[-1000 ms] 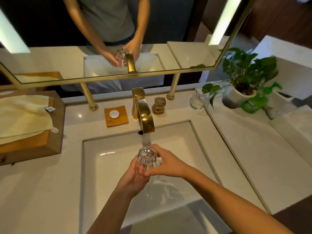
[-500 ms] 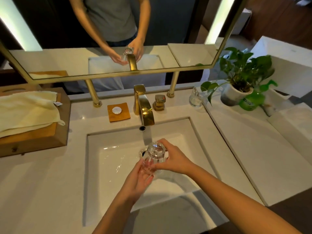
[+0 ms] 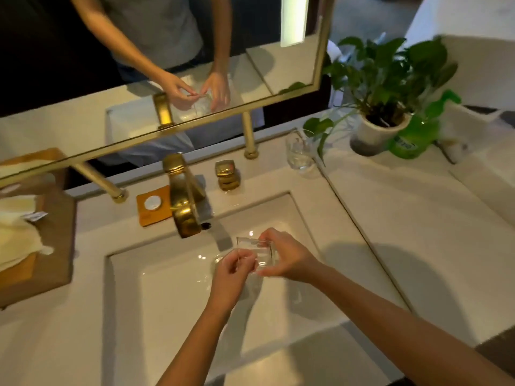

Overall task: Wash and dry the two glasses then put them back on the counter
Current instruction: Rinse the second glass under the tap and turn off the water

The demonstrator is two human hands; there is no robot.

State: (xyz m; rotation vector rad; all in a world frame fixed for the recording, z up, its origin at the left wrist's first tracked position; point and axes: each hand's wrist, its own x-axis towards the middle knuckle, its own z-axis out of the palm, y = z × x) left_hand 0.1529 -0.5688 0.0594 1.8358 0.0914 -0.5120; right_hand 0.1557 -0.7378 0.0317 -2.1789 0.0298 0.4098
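Observation:
A clear glass (image 3: pixel 257 250) lies tipped on its side over the white sink (image 3: pixel 167 288), just right of the gold faucet (image 3: pixel 184 207) spout. My right hand (image 3: pixel 289 257) grips it from the right side. My left hand (image 3: pixel 232 270) pinches its near rim with fingertips. A second clear glass (image 3: pixel 299 151) stands upright on the white counter (image 3: pixel 404 232) at the back right, next to the plant. A pale yellow towel (image 3: pixel 14 238) lies on a wooden tray (image 3: pixel 55 246) at the far left.
A gold tap handle (image 3: pixel 227 174) sits behind the sink. An orange coaster with a white disc (image 3: pixel 153 204) lies left of the faucet. A potted plant (image 3: pixel 384 98) and a green bottle (image 3: pixel 409 140) stand at the back right. A gold-framed mirror (image 3: pixel 167 65) hangs above.
The glass went from base-up between my hands to lying on its side. My left hand shifted from under it to pinching its rim. The view moved closer and tilted.

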